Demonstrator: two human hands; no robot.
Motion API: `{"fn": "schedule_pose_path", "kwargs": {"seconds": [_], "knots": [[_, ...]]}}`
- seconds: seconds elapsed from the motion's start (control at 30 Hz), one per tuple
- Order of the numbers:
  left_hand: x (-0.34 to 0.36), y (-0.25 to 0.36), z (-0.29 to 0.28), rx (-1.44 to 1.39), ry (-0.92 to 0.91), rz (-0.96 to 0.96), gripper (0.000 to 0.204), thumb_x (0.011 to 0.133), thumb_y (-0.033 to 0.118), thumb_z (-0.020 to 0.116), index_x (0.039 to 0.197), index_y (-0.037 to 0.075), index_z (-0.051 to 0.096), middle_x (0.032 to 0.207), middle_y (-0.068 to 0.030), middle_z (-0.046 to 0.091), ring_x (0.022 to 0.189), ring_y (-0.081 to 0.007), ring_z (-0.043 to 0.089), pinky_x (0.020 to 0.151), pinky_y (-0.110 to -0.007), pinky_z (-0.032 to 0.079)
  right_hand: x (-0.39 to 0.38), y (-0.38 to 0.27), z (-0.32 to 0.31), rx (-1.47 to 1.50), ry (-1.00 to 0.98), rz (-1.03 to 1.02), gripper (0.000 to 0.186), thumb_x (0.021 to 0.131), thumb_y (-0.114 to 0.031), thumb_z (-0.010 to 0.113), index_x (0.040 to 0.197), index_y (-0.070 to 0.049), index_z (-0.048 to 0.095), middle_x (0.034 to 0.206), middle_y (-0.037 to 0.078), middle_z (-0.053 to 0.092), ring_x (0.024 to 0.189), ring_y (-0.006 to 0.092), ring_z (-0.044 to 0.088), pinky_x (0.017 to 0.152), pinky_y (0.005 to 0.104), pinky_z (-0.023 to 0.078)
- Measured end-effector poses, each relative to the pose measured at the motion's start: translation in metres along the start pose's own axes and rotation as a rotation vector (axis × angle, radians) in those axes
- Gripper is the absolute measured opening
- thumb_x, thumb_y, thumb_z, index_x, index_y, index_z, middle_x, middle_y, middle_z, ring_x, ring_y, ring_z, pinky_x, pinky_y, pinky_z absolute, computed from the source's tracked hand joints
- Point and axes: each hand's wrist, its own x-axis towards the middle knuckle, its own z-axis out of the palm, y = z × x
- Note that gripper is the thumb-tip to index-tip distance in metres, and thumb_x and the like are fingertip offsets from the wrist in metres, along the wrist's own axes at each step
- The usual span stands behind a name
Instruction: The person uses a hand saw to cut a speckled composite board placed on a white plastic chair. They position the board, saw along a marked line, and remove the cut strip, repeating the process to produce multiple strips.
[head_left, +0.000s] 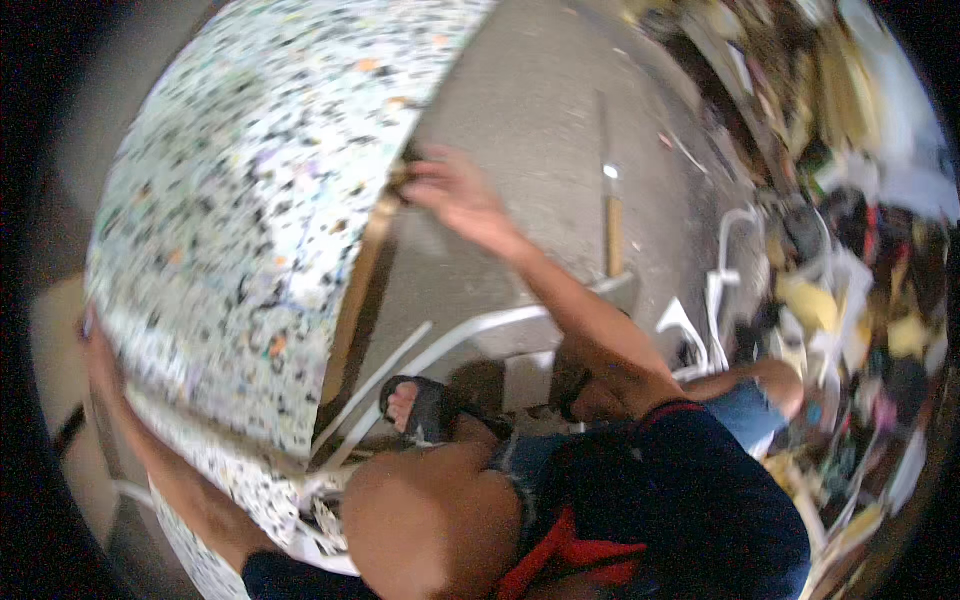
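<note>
A thick, speckled foam sheet point(220, 200), white with black, green and orange flecks, fills the left side. My left hand point(97, 345) is at its far left edge, the fingers small, blurred and partly hidden. My right hand point(455, 195) reaches to the opposite edge, fingers stretched out and somewhat apart, tips at or very near the upper end of a brown wooden strip point(362, 285). That strip runs along beneath the foam's edge. Blur hides whether the fingertips touch it. On the floor right of my right hand lies a long thin-bladed knife with a wooden handle point(614, 235).
White bent strips point(490, 322) lie on the grey concrete floor point(520, 90) by my sandalled foot point(405, 400). A large heap of scraps point(850, 300), with foam offcuts and plastic pieces, lines the right side. More speckled foam point(225, 450) sits below the sheet.
</note>
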Motion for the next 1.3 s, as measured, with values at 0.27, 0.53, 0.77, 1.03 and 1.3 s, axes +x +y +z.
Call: {"fn": "schedule_pose_path", "kwargs": {"seconds": [0.27,0.53,0.77,1.03,1.3], "knots": [[-0.079,0.043,0.132,0.564,0.3,-0.07,0.062,0.104,0.053,0.046,0.148,0.008,0.047,0.154,-0.0166,0.047,0.147,-0.0398,0.036,0.116,-0.071,0.024,-0.129,0.153,-0.204,-1.098,0.396,0.391,0.092,0.07,-0.023,0.09,0.15,-0.008,0.046,0.138,0.024,0.061,0.123,0.0378,0.062,0.101,0.0456,0.053],[-0.049,0.107,0.116,0.444,0.197,0.092,0.057,0.105,0.052,0.042,0.125,0.004,0.065,0.123,-0.0246,0.069,0.117,-0.0435,0.062,0.103,-0.058,0.044,-0.141,0.216,-0.267,-0.982,0.467,0.661,0.065,0.082,-0.018,0.076,0.141,-0.003,0.054,0.112,0.024,0.072,0.098,0.0387,0.073,0.089,0.0474,0.056],[-0.022,0.094,0.108,0.471,0.11,0.132,0.065,0.103,0.062,0.041,0.114,0.005,0.068,0.106,-0.026,0.073,0.101,-0.0471,0.069,0.088,-0.058,0.054,-0.125,0.125,-0.163,-0.675,0.698,0.222,0.04,0.096,-0.015,0.061,0.13,0.003,0.052,0.093,0.016,0.066,0.072,0.0258,0.066,0.066,0.0403,0.054],[-0.027,0.119,0.105,0.386,0.102,0.089,0.057,0.104,0.054,0.044,0.118,0.006,0.07,0.114,-0.0239,0.072,0.106,-0.0437,0.069,0.093,-0.058,0.052,-0.06,-0.012,0.085,-0.743,-0.034,-0.274,0.064,0.1,-0.008,0.054,0.159,-0.002,0.028,0.125,0.03,0.064,0.108,0.0409,0.069,0.089,0.0445,0.055],[-0.038,0.129,0.122,0.399,0.165,0.001,0.056,0.104,0.055,0.04,0.117,0.011,0.073,0.111,-0.0202,0.073,0.107,-0.0403,0.069,0.092,-0.06,0.049,-0.012,-0.036,0.197,-0.775,-0.349,-0.489,0.072,0.095,-0.001,0.057,0.162,-0.004,0.03,0.104,0.025,0.063,0.089,0.0383,0.063,0.079,0.0448,0.053]]}}
